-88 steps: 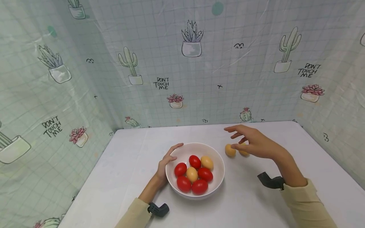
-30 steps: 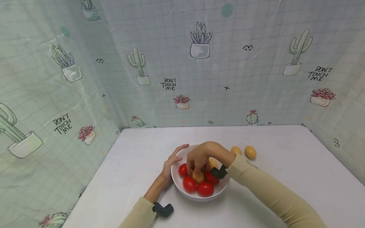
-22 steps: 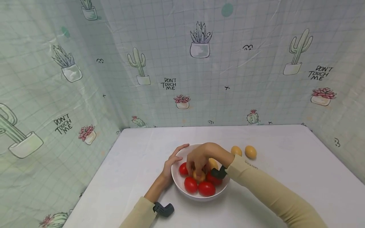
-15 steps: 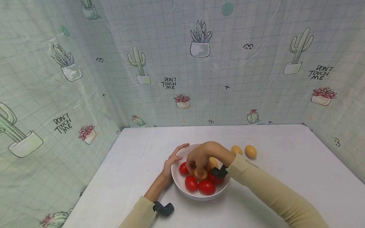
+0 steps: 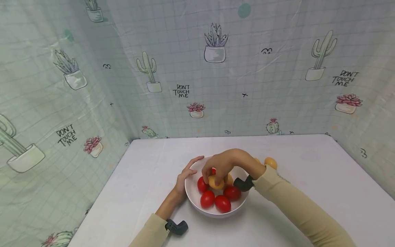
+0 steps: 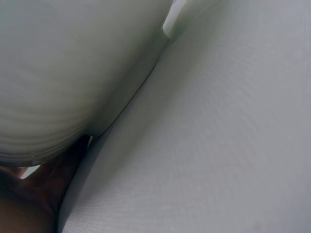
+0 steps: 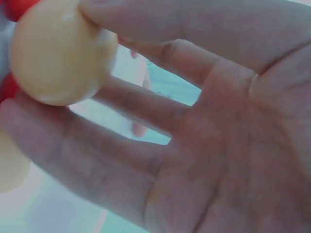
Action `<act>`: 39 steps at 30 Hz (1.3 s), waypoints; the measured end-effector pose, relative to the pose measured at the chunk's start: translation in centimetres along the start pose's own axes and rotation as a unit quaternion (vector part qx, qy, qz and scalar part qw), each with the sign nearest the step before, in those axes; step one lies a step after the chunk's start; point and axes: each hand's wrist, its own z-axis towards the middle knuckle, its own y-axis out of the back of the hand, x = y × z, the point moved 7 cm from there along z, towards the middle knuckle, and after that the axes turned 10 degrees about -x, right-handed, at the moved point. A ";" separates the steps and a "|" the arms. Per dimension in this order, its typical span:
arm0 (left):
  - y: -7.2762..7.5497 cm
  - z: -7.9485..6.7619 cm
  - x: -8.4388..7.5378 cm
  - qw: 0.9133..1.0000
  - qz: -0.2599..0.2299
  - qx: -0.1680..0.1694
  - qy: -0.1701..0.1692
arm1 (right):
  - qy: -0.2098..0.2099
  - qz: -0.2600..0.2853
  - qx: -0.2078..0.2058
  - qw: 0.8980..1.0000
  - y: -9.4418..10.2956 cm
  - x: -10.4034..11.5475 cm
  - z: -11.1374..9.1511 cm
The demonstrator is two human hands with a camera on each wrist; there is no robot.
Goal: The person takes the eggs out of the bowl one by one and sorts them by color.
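Observation:
In the head view a white bowl (image 5: 192, 193) stands mid-table with several glossy red eggs (image 5: 207, 199) and a second yellow egg (image 5: 229, 180) in it. My left hand (image 5: 182, 179) holds the bowl's left side, thumb over the rim and fingers along the outside. The left wrist view shows that hand (image 6: 41, 187) dark against the bowl's outer wall. Over the bowl's middle, my right hand (image 5: 223, 163) pinches a yellow egg (image 5: 216, 183) between thumb and fingers. Close up in the right wrist view, this yellow egg (image 7: 60, 53) sits at the fingertips.
Behind the right forearm, a yellow egg (image 5: 270, 162) lies on the white table (image 5: 148, 171); another yellow egg (image 5: 257, 160) beside it is mostly hidden by the arm. A patterned cloth (image 5: 172, 51) hangs at the back and sides.
My right hand came from the table eggs into the bowl and took hold of the middle yellow egg. Since half a second ago, hand and egg have risen slightly. The left hand stays on the bowl.

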 end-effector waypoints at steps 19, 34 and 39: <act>0.1 0.0 0.0 1.000 0.018 -0.005 -0.003 | 0.094 0.012 -0.122 0.988 1.9 0.1 -3.0; 0.1 -0.2 0.2 1.000 0.002 -0.002 0.006 | 0.140 0.046 -0.252 0.956 2.7 -1.7 -7.7; 0.0 -0.1 0.1 1.000 -0.004 0.001 -0.001 | 0.138 0.060 -0.277 0.949 2.4 -3.1 -9.5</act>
